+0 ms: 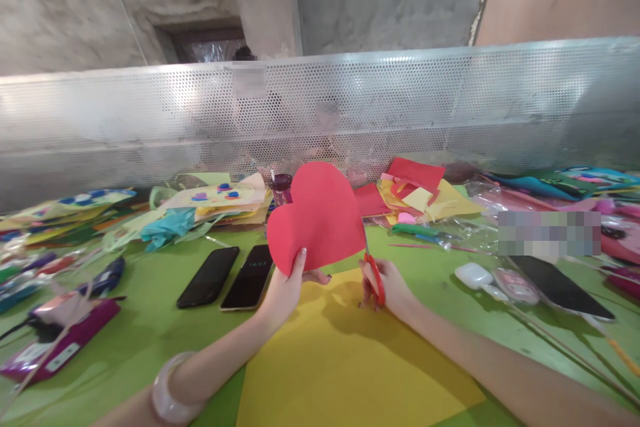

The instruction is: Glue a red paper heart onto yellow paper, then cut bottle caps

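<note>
A red paper heart (320,213) is held up in front of me, tilted to one side. My left hand (293,280) pinches its lower left edge, thumb on the front and fingers behind. In my right hand (387,287) are scissors with red-orange handles (374,279), my fingers in the loops. The blades point upward along the heart's right edge; how far they are parted I cannot make out. Beneath both hands a large yellow sheet (360,360) lies on the green table (165,353).
Two black phones (209,277) lie left of the yellow sheet. To the right are a white earbud case (473,275) and another phone (560,287). A purple power strip (63,340) is far left. Paper scraps (425,190) line the perforated metal divider (400,107).
</note>
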### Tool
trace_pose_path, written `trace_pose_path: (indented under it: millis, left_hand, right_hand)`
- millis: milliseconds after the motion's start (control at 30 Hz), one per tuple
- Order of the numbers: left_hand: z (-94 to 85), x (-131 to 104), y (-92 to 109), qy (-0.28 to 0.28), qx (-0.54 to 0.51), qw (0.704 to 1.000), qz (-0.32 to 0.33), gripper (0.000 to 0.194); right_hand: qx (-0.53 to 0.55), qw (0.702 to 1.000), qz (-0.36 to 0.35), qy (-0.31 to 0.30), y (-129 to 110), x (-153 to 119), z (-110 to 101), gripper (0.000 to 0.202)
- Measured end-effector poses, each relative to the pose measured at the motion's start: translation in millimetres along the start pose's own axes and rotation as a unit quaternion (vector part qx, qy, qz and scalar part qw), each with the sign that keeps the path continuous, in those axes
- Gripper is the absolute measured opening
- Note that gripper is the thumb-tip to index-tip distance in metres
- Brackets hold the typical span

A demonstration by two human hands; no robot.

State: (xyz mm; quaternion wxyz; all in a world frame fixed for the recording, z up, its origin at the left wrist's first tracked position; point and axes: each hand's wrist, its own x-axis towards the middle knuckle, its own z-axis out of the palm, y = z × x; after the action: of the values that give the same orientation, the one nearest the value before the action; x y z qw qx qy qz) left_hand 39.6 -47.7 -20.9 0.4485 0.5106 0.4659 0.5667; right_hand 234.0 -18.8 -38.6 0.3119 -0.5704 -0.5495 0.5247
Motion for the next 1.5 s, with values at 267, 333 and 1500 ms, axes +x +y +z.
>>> trace_pose_path:
  millis: [267, 333, 1500]
  left_hand:
    - [0.0, 0.2, 0.5, 0.007, -0.008, 1.000, -0.002, 0.050]
    - [1.2, -0.6, 3.4, 0.015, -0.001, 1.000, -0.006, 0.049]
    - [0.1, 0.1, -1.2, 0.004, -0.015, 1.000, -0.004, 0.045]
  right_hand:
    - [0.007, 1.000, 0.004, 0.001, -3.0, -2.0, 0.7, 0.027]
    - [0.007, 1.000, 0.008, 0.001, -4.5, -2.4, 0.8, 0.027]
    - [0.023, 1.000, -0.008, -0.008, 2.4, 1.6, -0.5, 0.027]
